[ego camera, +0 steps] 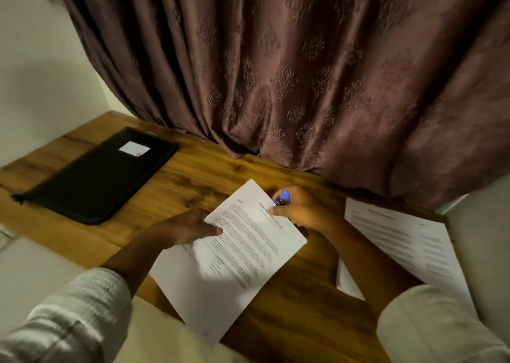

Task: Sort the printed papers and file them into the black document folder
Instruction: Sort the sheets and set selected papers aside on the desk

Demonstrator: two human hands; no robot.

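Note:
A stack of printed papers (pixel 242 249) lies tilted in the middle of the wooden desk (pixel 193 177). My left hand (pixel 190 226) holds its left edge, thumb on top of the sheet. My right hand (pixel 303 209) grips a small blue stapler (pixel 283 197) at the stack's top right corner. The black document folder (pixel 99 177) lies shut and flat at the desk's far left, with a white label on its cover. A second pile of printed papers (pixel 408 241) lies at the right end of the desk, partly under my right forearm.
A brown patterned curtain (pixel 303 72) hangs behind the desk and drapes onto its back edge. A pale wall is at the left. The desk's near edge runs diagonally below the papers, and the middle stack overhangs it.

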